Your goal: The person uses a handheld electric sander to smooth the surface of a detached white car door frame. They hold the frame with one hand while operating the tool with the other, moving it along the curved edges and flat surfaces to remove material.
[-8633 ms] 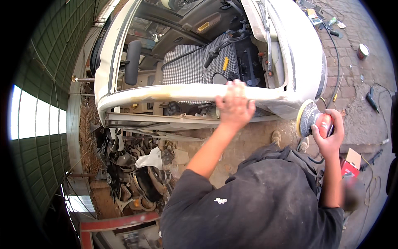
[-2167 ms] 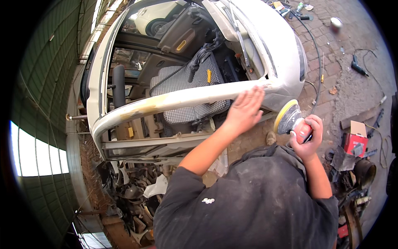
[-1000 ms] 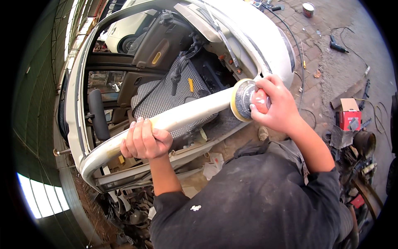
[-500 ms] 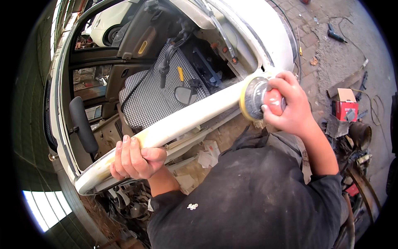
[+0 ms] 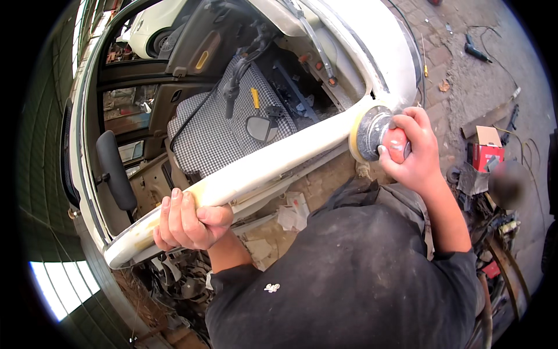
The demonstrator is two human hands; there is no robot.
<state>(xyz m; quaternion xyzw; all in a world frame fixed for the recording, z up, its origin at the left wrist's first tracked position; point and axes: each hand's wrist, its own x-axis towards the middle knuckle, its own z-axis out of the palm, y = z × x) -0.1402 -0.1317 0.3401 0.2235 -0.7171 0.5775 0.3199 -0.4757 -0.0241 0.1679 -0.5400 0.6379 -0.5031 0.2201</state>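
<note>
A pale cream car pillar point(image 5: 279, 158) slants across the view, from the lower left up to the car's white front bodywork at the right. My right hand point(image 5: 415, 148) is closed round the red top of a round sander point(image 5: 372, 135). The sander's yellow-edged pad lies against the pillar near its upper right end. My left hand point(image 5: 192, 224) is wrapped round the lower left part of the pillar, beside a yellowish patch on the paint.
Through the opening are a checked seat point(image 5: 203, 136), a loose mirror point(image 5: 260, 129), a yellow-handled tool point(image 5: 255, 98) and a dark headrest point(image 5: 115, 168). At the right lie a red box point(image 5: 487, 156), a black power tool point(image 5: 476, 51), cables and scrap metal.
My right hand has slid the sander a little to the right along the pillar. My left hand keeps its grip in the same place.
</note>
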